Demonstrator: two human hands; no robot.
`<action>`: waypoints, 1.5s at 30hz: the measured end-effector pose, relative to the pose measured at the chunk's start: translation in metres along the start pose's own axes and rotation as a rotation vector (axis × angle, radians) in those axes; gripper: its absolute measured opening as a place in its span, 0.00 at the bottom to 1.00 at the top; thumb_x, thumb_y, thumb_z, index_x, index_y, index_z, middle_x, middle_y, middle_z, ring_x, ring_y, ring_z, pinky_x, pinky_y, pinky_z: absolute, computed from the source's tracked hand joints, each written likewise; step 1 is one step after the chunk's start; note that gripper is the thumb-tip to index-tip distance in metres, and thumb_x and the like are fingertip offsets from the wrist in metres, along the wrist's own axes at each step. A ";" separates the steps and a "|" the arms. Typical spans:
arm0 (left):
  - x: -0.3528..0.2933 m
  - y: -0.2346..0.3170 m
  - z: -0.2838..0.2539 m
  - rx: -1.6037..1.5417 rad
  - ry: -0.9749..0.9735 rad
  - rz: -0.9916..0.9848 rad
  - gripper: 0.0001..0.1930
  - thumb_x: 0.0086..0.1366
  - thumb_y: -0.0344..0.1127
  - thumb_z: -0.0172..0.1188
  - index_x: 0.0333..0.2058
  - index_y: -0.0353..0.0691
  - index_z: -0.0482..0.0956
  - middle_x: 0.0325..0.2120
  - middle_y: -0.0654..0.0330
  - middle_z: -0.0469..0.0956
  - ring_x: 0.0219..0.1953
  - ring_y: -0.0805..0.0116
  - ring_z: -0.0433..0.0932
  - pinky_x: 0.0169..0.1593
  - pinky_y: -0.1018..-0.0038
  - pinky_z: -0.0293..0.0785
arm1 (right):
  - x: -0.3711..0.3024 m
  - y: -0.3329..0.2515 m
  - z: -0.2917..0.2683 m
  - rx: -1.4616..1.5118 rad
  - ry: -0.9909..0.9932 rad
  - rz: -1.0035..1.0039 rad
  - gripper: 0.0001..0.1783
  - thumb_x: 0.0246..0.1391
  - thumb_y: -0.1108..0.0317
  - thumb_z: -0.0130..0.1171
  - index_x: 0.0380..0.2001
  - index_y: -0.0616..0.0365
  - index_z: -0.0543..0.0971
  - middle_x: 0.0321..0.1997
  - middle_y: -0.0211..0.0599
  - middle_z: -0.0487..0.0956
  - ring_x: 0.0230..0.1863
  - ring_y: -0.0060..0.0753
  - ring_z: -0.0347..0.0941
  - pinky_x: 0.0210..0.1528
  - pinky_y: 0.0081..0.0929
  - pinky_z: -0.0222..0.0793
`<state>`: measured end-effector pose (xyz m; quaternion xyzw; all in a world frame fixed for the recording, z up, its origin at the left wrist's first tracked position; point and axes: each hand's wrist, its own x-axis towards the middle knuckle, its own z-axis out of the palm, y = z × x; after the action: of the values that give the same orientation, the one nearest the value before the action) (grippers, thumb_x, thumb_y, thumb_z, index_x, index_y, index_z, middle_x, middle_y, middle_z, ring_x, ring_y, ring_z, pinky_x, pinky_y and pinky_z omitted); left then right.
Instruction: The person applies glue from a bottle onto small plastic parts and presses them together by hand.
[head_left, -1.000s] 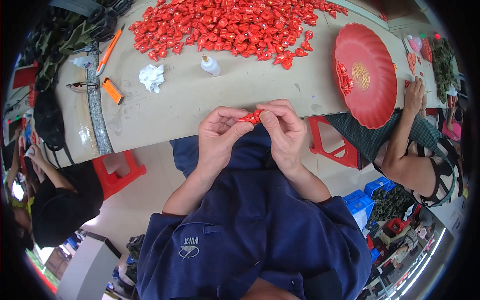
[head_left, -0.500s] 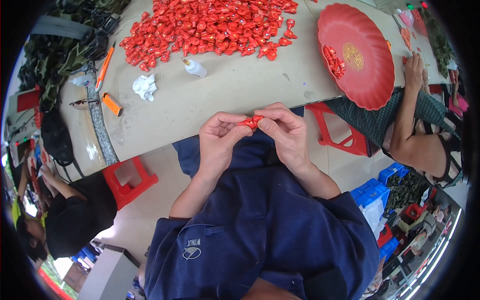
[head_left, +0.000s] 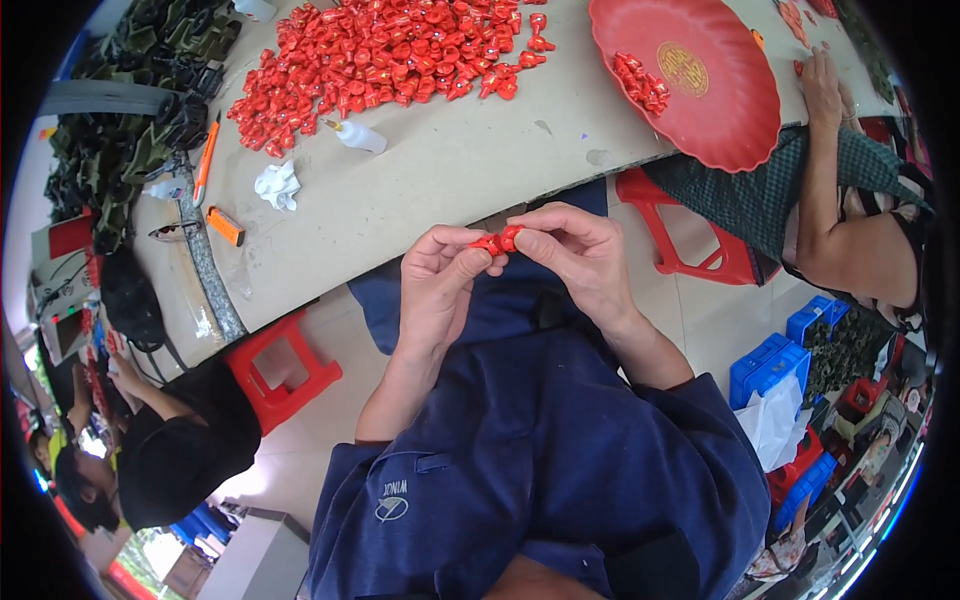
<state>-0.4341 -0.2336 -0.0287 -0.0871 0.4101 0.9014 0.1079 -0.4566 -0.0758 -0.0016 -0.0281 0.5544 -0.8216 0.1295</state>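
Just off the near edge of the table, both my hands pinch one small glossy red plastic piece (head_left: 511,238) between thumbs and fingertips. My left hand (head_left: 432,285) grips its left end and my right hand (head_left: 585,262) its rounder right end. Fingertips cover much of it, so I cannot tell whether it is one piece or two touching. Beyond my hands, a large heap of similar red pieces (head_left: 390,55) covers the far part of the table. A white squeeze bottle (head_left: 362,137) with a thin tip lies before the heap.
Crumpled white tissue (head_left: 278,186), an orange cutter (head_left: 206,160) and an orange box-like item (head_left: 226,227) lie left on the table (head_left: 330,235). A red scalloped tray (head_left: 735,110) with some red pieces overhangs the edge at right. Red stools (head_left: 285,372) and co-workers flank me.
The view has turned slightly, so the table things sit further left and higher. My hands keep their pinch on the red piece; its right end now shows rounder.
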 end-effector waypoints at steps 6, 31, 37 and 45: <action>-0.004 -0.004 0.002 -0.063 -0.001 -0.024 0.05 0.55 0.22 0.55 0.32 0.33 0.71 0.28 0.53 0.75 0.29 0.68 0.76 0.34 0.77 0.72 | -0.006 0.006 -0.004 0.168 0.085 -0.002 0.07 0.50 0.77 0.52 0.33 0.69 0.75 0.30 0.39 0.74 0.30 0.28 0.74 0.33 0.21 0.73; -0.020 -0.002 -0.004 0.325 0.094 0.148 0.07 0.52 0.19 0.55 0.31 0.29 0.70 0.28 0.50 0.74 0.28 0.67 0.74 0.34 0.77 0.73 | -0.029 0.038 0.015 0.090 0.119 -0.153 0.06 0.47 0.80 0.53 0.31 0.66 0.75 0.30 0.36 0.72 0.31 0.21 0.72 0.31 0.14 0.66; -0.023 0.001 -0.003 0.359 -0.030 0.094 0.06 0.54 0.22 0.56 0.31 0.34 0.69 0.28 0.56 0.73 0.31 0.72 0.72 0.37 0.80 0.68 | -0.043 0.043 0.008 0.051 0.210 -0.315 0.05 0.46 0.75 0.58 0.29 0.62 0.76 0.29 0.31 0.72 0.28 0.17 0.68 0.27 0.13 0.62; -0.023 -0.006 0.031 0.486 -0.151 0.059 0.08 0.57 0.32 0.56 0.36 0.39 0.71 0.33 0.58 0.75 0.37 0.69 0.73 0.44 0.73 0.68 | -0.059 0.035 -0.009 0.221 0.276 -0.407 0.05 0.45 0.72 0.59 0.28 0.60 0.76 0.27 0.31 0.72 0.27 0.20 0.67 0.28 0.16 0.62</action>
<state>-0.4129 -0.2085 -0.0073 0.0209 0.6077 0.7832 0.1296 -0.3955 -0.0653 -0.0315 -0.0124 0.4569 -0.8823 -0.1125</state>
